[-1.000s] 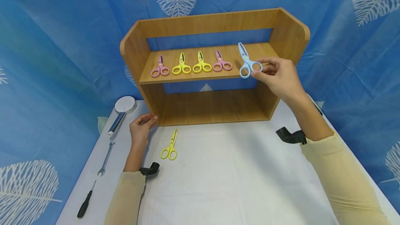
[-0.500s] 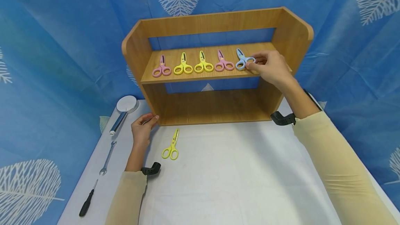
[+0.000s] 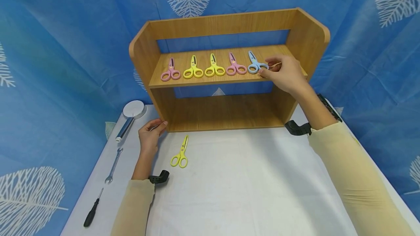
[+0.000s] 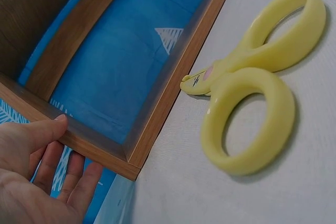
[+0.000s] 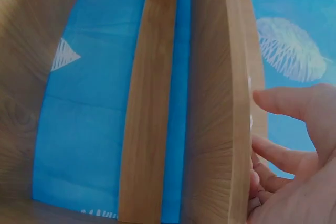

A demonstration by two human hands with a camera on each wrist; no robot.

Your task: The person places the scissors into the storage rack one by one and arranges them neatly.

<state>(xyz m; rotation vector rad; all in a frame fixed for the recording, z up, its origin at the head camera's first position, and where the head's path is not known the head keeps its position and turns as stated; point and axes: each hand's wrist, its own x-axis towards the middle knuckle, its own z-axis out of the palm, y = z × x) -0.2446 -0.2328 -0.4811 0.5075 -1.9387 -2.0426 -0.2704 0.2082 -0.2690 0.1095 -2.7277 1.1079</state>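
A pair of light blue scissors (image 3: 254, 63) lies on the upper board of a wooden shelf (image 3: 226, 126), at the right end of a row. My right hand (image 3: 288, 74) is beside it, thumb and forefinger parted around its right finger loop. In the right wrist view, the right fingertips (image 5: 261, 97) are at the board's front edge; the scissors are mostly hidden behind it. At the lower left corner, my left hand (image 3: 151, 136) holds the shelf's side panel, thumb (image 4: 59, 124) on the front edge and fingers behind. Yellow scissors (image 3: 181, 154) lie on the table nearby.
Left of the blue pair lie pink scissors (image 3: 235, 67), two yellow pairs and another pink pair (image 3: 170, 72). Down the table's left side are a white round-headed tool with a blue handle (image 3: 124, 128), a wrench (image 3: 113, 166) and a screwdriver (image 3: 92, 212). Blue cloth hangs behind.
The right hand has lowered the blue scissors onto the upper board, left of where they hung, and its fingers have loosened from the handle. The left hand stays at the shelf corner.
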